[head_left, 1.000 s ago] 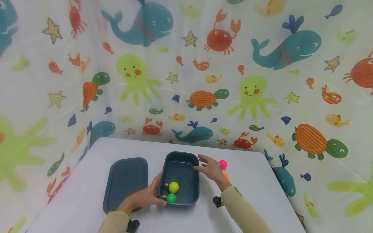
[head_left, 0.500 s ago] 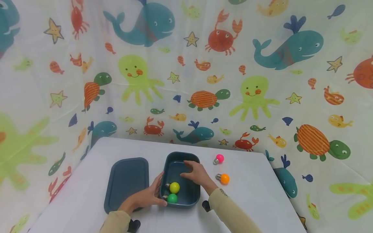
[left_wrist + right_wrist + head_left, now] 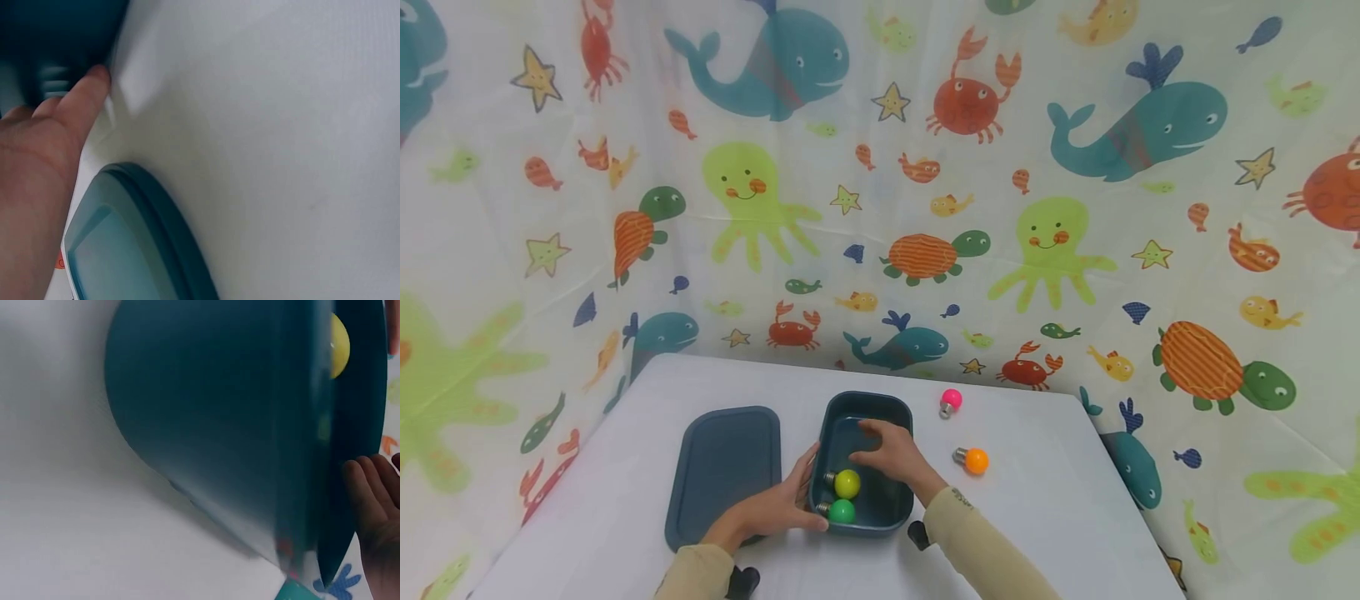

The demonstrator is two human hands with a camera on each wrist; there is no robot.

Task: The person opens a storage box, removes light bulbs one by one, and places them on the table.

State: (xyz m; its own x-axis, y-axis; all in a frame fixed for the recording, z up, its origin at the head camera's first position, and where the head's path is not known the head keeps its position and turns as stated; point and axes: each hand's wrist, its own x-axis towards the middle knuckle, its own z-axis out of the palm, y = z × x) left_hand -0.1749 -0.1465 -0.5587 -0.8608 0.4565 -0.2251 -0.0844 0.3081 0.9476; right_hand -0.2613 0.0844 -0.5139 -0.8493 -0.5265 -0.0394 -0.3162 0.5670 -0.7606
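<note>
A dark teal box (image 3: 880, 508) lies on the table with a yellow light bulb (image 3: 847, 483) and a green light bulb (image 3: 842, 512) inside, towards its near left. My left hand (image 3: 775, 504) rests against the box's left wall with straight fingers, its thumb at the near corner. Over the box's right side reaches my right hand (image 3: 891, 454), fingers and thumb apart, with nothing seen between them. In the right wrist view its fingers (image 3: 369, 481) are over the box opening. To the right of the box lie a pink light bulb (image 3: 952, 399) and an orange light bulb (image 3: 976, 461).
A flat teal lid (image 3: 726, 467) lies left of the box, partly behind my left forearm. The white table (image 3: 1045, 517) ends at a curtain (image 3: 865, 200) printed with sea animals, which hangs behind and along the sides.
My right hand has moved left from the box's right rim to over its inside. The pink light bulb has rolled back and left and turned. The orange light bulb has come into full view.
</note>
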